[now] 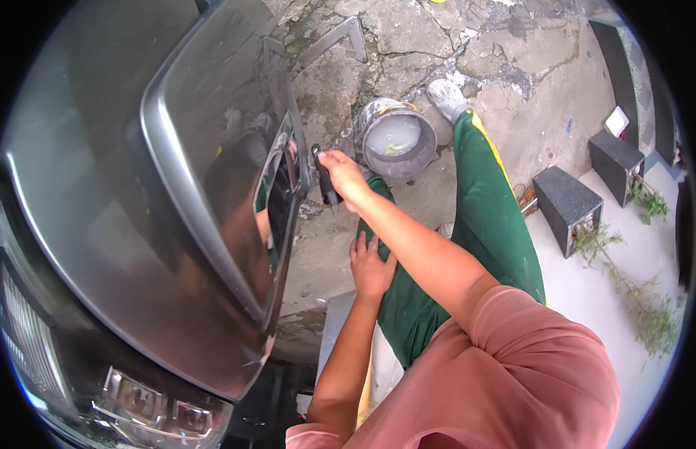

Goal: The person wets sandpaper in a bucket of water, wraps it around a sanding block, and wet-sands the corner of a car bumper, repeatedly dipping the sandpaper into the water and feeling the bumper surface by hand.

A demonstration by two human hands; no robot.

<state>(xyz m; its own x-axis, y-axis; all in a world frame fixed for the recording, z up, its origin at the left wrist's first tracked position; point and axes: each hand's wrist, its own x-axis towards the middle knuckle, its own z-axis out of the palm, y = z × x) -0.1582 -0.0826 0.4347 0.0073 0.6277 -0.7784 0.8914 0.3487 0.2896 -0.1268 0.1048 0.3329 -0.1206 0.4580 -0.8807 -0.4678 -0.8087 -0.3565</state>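
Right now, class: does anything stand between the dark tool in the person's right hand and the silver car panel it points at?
Nothing visible does. The right hand holds the dark tool right beside the edge of the silver car panel, with only open air between them. The bucket sits behind the hand, and the left hand rests on the green-trousered leg.

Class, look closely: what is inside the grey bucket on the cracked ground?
The grey bucket holds cloudy, pale water with a small yellowish thing at the surface. The murky water hides its bottom.

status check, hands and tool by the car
Right hand gripping black-handled tool at silver car bumper. Left hand flat on green trouser knee. Grey bucket just beyond.
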